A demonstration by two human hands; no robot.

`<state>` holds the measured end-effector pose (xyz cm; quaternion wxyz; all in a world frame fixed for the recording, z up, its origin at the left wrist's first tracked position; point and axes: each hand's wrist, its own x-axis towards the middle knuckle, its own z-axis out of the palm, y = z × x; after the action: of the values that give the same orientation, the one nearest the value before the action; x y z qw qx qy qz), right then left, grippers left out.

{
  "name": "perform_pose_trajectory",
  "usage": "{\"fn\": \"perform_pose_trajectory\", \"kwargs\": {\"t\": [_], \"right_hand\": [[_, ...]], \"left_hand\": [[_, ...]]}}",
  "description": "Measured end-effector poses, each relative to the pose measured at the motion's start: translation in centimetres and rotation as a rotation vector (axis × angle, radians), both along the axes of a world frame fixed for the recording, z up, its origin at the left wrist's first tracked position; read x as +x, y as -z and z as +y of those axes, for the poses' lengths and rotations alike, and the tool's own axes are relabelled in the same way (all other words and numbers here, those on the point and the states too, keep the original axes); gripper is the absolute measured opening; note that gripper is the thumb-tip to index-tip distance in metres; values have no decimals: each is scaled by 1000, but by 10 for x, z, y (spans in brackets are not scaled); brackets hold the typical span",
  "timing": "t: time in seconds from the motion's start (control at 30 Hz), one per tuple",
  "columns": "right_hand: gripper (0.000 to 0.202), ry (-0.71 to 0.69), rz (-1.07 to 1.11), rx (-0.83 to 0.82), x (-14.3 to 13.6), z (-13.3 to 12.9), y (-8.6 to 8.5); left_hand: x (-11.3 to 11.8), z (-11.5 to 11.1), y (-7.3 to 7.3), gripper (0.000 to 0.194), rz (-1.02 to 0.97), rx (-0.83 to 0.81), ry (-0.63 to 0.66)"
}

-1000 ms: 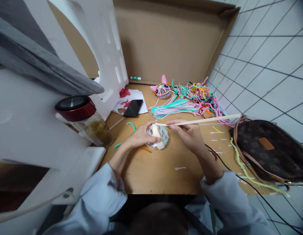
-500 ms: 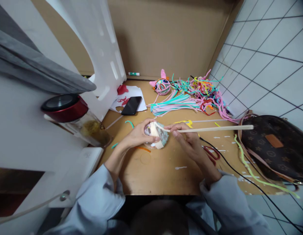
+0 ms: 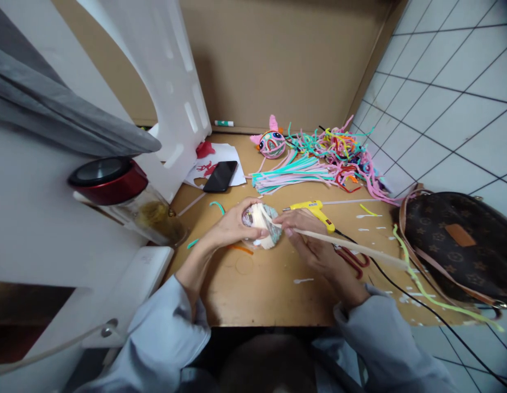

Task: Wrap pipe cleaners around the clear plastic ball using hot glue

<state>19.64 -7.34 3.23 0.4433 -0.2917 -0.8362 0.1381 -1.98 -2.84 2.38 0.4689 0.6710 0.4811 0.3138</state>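
Fingers of my right hand [image 3: 314, 240] pinch the cream strip [image 3: 355, 245], slanting right and downward from mid-frame; just left, my left hand [image 3: 232, 225] grips the wrapped ball [image 3: 258, 219].

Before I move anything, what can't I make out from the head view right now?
All in the head view:
Wrapped ball: underside faces away; part of its left side is behind the left hand.
Cream strip: far end blurred; whether its near end is stuck to the ball is too small to tell.
Red-handled scissors: blades hidden by the right hand and wrist.
Brown bag: right side cut off by the picture's edge.
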Motion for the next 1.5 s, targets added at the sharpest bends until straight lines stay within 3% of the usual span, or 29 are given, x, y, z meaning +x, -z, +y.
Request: {"fn": "perform_pose_trajectory", "kwargs": {"t": [0.17,0.6,1.5], "right_hand": [[18,-61,56,48,-1,2,6],[16,-64,-30,54,-2,3,5],[15,-38,-66,57,-4,2,5]], "left_hand": [[1,0,-1,79,1,4,-11],[-1,3,6,85,9,7,-2],[-3,3,5,89,-1,7,15]]}}
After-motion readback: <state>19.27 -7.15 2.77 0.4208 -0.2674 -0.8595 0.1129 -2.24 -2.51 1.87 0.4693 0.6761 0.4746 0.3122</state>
